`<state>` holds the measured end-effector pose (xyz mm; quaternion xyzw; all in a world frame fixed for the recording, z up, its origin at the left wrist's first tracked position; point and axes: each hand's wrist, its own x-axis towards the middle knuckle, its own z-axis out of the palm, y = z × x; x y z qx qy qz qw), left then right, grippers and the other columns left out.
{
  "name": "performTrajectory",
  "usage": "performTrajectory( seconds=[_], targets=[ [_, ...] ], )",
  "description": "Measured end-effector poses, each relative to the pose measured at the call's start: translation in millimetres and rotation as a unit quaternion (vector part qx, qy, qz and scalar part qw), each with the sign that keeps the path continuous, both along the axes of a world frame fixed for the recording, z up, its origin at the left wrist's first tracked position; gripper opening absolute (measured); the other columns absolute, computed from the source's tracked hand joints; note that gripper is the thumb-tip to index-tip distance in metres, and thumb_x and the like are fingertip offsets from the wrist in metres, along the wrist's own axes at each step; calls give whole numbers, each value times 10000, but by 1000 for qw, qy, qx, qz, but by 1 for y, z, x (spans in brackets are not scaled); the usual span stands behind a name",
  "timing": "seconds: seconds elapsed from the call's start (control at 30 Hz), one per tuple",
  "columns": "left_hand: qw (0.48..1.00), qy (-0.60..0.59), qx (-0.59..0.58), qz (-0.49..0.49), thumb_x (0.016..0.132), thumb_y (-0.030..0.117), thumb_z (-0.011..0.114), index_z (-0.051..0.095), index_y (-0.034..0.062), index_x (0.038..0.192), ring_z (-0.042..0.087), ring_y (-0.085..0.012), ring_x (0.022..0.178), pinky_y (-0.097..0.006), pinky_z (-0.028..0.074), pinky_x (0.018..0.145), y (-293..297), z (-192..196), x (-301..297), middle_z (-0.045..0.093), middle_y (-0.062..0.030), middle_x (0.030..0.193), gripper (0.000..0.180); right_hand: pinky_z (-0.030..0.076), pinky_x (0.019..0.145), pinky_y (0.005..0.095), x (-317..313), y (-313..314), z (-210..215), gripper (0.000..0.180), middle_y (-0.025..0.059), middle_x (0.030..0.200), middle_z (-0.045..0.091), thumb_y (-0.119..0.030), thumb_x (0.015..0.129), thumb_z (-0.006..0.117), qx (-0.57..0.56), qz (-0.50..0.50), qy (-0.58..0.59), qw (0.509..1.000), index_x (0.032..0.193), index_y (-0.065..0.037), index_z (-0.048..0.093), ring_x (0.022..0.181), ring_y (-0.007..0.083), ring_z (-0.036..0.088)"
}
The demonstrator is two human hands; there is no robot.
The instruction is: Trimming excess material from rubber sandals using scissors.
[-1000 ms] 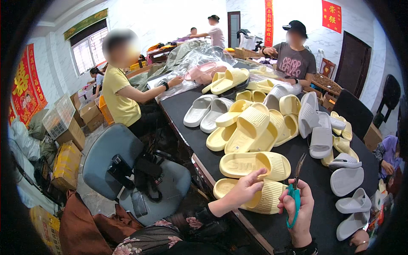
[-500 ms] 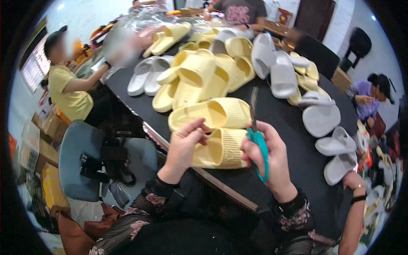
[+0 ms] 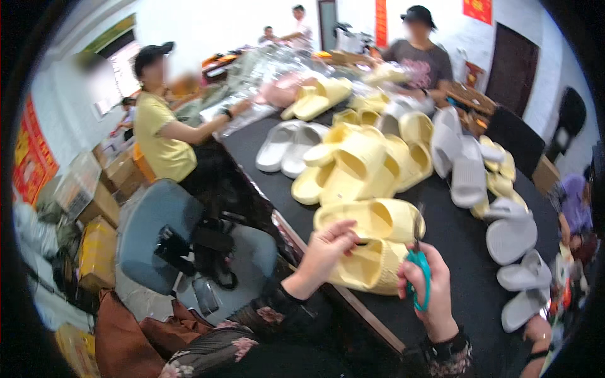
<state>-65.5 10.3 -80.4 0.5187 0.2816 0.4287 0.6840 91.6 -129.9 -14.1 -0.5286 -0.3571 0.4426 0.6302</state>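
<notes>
My right hand [image 3: 435, 290] grips scissors [image 3: 421, 280] by their teal handles, with the dark blades pointing up and away from me. My left hand [image 3: 324, 257] has its thumb and fingers drawn together in a pinch; anything between them is too small to make out. Both hands hover over a pair of yellow slippers [image 3: 397, 217] lying side by side at the near edge of the table. The left one is above the slippers' open heel parts, while the scissors are by the ribbed strap of the nearer slipper, partly hiding it.
More yellow slippers [image 3: 359, 165] are heaped beyond, with a white pair [image 3: 291, 148] to their left. Grey slippers [image 3: 510, 236] line the black table's [image 3: 463, 252] right side. A blue-grey chair [image 3: 151, 227] holding dark items stands left. Co-workers [image 3: 167, 129] surround the table; another person's arm [image 3: 539, 340] reaches in at right.
The view has swung up and to the left, so the table appears further right and lower. My hands stay over the same slippers, scissors still held.
</notes>
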Motion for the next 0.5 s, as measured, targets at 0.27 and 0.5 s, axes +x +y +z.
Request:
performTrajectory(
  seconds=[0.27,0.5],
  targets=[
    [1000,-4,0,-27,884,25,528,586,-20,1130,574,-96,773,-230,476,697,-2,-2,-11,634,-51,890,257,459,444,218,-7,3,-2,369,83,774,574,-52,830,592,3,11,32,999,1156,42,446,572,103,567],
    [993,89,59,-46,873,12,500,612,-31,1094,571,-78,772,-217,479,691,-1,-8,-6,625,-33,880,251,466,457,214,-6,2,0,370,82,797,579,-66,826,597,-12,16,1,1000,1150,36,449,591,100,575]
  ],
)
